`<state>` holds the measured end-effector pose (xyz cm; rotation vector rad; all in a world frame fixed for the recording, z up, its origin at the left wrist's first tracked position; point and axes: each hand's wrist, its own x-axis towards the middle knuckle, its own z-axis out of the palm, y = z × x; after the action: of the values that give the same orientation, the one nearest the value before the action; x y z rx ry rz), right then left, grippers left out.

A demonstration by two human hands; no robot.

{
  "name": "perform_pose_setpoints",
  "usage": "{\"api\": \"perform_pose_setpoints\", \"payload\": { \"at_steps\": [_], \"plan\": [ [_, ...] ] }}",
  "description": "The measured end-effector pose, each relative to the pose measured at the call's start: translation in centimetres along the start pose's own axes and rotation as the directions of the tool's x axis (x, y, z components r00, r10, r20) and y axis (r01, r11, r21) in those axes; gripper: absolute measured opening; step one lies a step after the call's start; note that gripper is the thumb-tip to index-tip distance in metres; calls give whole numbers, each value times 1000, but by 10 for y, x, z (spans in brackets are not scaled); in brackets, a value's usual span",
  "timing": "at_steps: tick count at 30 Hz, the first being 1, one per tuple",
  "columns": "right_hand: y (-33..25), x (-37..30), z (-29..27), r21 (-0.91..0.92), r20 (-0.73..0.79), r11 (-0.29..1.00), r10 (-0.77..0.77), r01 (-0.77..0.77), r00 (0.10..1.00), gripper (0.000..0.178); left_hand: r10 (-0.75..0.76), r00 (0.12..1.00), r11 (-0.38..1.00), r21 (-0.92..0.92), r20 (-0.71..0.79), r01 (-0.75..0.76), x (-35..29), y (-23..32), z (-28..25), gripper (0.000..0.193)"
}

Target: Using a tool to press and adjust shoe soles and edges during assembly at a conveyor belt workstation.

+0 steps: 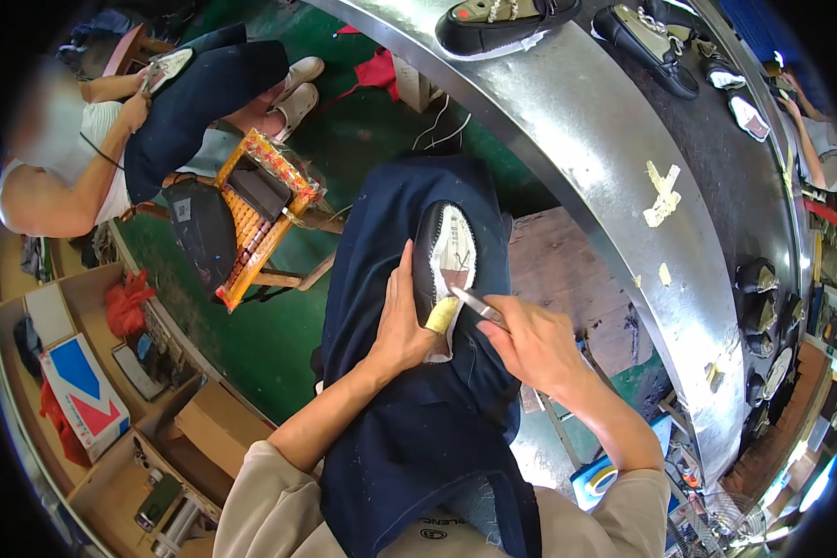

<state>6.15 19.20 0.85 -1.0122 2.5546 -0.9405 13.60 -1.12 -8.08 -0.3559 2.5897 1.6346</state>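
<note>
Across my lap, on a dark blue apron (372,260), lies a black shoe (426,256) with its pale, stitched underside (453,237) facing up. My left hand (402,321) wraps round its near left side, and a yellow covering (442,315) sits on that thumb, pressed on the underside. In my right hand (539,344) is a slim metal hand tool (477,305). Its tip meets the underside near a brown patch (455,278). My fist hides the tool's handle, so its exact kind cannot be told.
A curved metal bench (623,158) sweeps round the right, bearing several black shoes (646,51). On the left, a co-worker (65,158) holds a shoe beside a wooden chair (260,223) with a dark bag. Shelves with boxes (84,395) stand at lower left.
</note>
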Motion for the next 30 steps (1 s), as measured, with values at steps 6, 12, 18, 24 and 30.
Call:
{"api": "perform_pose_setpoints", "payload": {
  "at_steps": [6,12,18,24,30],
  "plan": [
    [24,20,17,-125,194,991,-21,46,981,27,43,969,995,-96,244,-20,8,-9,-12,126],
    [35,32,12,568,544,676,120,-470,830,35,28,970,998,-68,242,-12,10,-13,-17,138],
    [8,-6,56,210,162,892,371,-399,914,29,-141,961,774,-579,239,257,15,-7,-8,104],
    [-16,2,81,395,51,776,516,-492,855,33,-264,959,739,-617,106,272,23,-21,13,59],
    [3,10,34,609,539,408,416,-680,733,33,-230,967,831,-494,111,255,25,-19,5,58]
  ]
}}
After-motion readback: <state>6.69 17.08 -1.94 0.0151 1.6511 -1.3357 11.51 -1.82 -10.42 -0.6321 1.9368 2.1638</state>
